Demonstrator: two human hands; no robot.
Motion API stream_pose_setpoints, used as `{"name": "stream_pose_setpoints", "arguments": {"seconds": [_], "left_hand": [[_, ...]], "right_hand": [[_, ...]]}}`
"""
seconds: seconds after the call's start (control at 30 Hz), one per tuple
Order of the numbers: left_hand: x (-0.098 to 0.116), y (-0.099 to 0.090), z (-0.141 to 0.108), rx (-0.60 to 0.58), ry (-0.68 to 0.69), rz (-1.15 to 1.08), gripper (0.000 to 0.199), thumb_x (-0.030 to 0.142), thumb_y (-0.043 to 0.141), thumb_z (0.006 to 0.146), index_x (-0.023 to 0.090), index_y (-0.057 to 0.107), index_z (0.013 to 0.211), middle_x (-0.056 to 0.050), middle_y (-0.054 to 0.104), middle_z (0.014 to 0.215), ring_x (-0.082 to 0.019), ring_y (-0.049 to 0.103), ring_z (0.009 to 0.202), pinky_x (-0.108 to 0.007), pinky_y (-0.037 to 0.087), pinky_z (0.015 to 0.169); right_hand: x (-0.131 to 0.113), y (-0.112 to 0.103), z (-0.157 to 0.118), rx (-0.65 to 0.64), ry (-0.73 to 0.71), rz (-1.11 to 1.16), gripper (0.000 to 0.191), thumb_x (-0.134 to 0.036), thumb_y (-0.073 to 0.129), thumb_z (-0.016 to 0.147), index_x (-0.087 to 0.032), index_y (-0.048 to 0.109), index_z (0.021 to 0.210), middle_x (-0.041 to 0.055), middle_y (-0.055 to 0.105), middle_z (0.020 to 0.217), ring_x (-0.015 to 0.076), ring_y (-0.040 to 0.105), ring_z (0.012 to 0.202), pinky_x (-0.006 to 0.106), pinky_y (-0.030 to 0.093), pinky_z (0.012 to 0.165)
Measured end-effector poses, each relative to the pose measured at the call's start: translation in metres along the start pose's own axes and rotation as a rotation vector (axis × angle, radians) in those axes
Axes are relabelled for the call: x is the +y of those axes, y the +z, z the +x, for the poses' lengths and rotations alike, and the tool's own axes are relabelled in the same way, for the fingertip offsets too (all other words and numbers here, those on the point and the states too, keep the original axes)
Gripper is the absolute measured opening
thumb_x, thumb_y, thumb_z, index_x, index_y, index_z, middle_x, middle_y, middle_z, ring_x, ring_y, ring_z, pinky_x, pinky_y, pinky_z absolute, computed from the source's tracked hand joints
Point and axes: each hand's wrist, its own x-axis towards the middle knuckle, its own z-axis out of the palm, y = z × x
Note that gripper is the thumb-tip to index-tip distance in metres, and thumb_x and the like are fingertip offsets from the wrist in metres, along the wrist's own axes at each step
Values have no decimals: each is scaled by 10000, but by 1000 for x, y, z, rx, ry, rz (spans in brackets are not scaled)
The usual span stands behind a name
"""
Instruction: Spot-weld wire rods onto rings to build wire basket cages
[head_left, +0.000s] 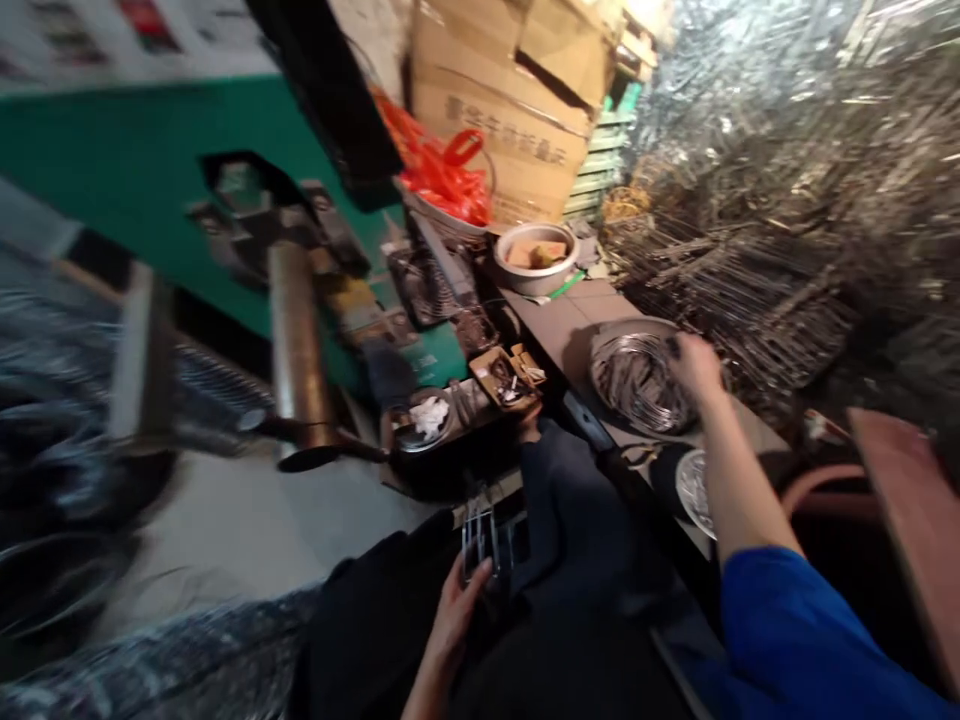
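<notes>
My left hand [463, 590] is low in front of my lap, thumb and fingers closed on a shiny metal wire frame [478, 528] with several parallel prongs. The frame stands roughly upright above the dark cloth over my legs. My right hand [696, 366] reaches to the right edge of a round bowl [616, 328] holding many thin metal rings [646, 385]. Something dark shows at its fingertips. Blur and the angle hide whether those fingers grip a ring. Close below that forearm sits a second round container [694, 490] with shiny metal pieces.
A machine with a metal cylinder [294, 340] stands at left. Ahead are a small carton [499, 382] of parts, a dish [425, 440] with white material, and a bowl [525, 285]. Piled metal rods [757, 290] fill the right, above a reddish board [900, 520].
</notes>
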Motion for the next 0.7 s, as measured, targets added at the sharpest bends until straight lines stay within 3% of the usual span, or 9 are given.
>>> {"name": "stream_pose_setpoints", "arguments": {"seconds": [0.1, 0.2, 0.3, 0.43, 0.53, 0.7], "left_hand": [[2, -2, 1, 53, -14, 8, 927, 590, 889, 603, 195, 557, 1374, -2, 679, 760, -177, 638, 610, -244, 485, 546], [4, -3, 4, 129, -11, 45, 832, 562, 900, 591, 168, 627, 1271, -61, 740, 974, -232, 708, 841, -263, 549, 690], [8, -1, 6, 145, 14, 78, 812, 588, 880, 598, 151, 641, 1240, -66, 746, 960, -259, 711, 897, -274, 553, 723], [13, 7, 4, 182, 47, 101, 790, 599, 883, 557, 131, 675, 1159, -56, 727, 845, -258, 707, 838, -284, 549, 707], [15, 11, 0, 199, 83, 88, 751, 607, 881, 547, 126, 691, 1091, -50, 703, 797, -242, 695, 758, -283, 542, 659], [21, 14, -5, 186, 169, -14, 699, 616, 881, 573, 143, 654, 1035, 34, 581, 633, -129, 550, 502, -219, 439, 466]], "right_hand": [[27, 47, -17, -257, 227, -53, 352, -303, 536, 993, -111, 637, 1270, 199, 686, 1188, 275, 646, 1126, 334, 499, 917], [32, 97, -23, -330, 276, -45, 369, -324, 573, 965, -126, 653, 1266, 192, 697, 1171, 263, 672, 1092, 320, 510, 900], [28, 128, -23, -368, 278, -31, 383, -277, 602, 929, -128, 643, 1279, 215, 669, 1225, 266, 673, 1101, 338, 506, 924], [25, 138, -23, -363, 223, -1, 341, -173, 558, 911, -128, 656, 1235, 220, 650, 1249, 277, 652, 1147, 366, 481, 975], [27, 135, -27, -313, 204, 27, 317, -193, 531, 932, -145, 647, 1224, 201, 636, 1285, 269, 629, 1176, 359, 463, 992], [29, 117, -31, -203, 206, 140, 242, -271, 612, 897, -151, 679, 1096, 163, 714, 1088, 249, 675, 987, 306, 492, 857]]}}
